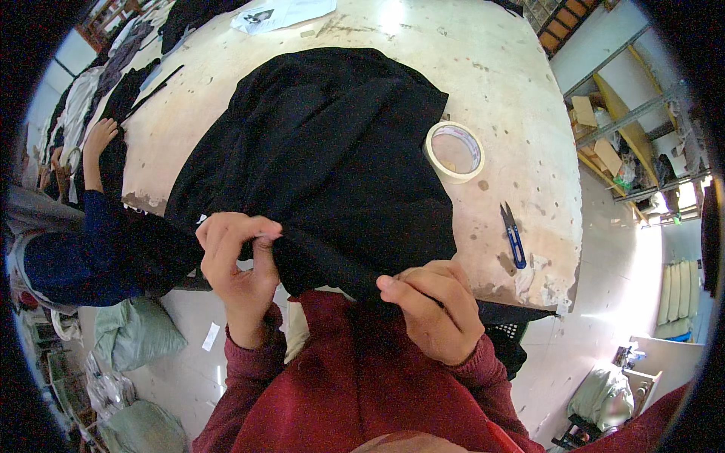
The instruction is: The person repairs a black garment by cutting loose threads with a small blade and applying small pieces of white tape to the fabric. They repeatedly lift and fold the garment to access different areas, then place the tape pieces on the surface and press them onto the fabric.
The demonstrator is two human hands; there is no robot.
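A black cloth garment [340, 143] lies spread over the near part of the table, its front edge hanging toward me. My left hand [240, 260] pinches the fabric near its front left, thumb against forefinger. Farther right, my right hand [436, 308] grips the near edge of the same garment, its fingers curled. Between the two hands the cloth is drawn into a slanting fold. The garment's exact kind cannot be made out.
On the worn pale table [521, 113] a roll of tape [455, 152] touches the garment's right side. Blue thread snips [513, 235] lie nearer the right edge. At left, a co-worker's hand [101, 136] rests on dark cloth. Printed paper [283, 15] lies at the far side; green sacks [137, 332] stand on the floor.
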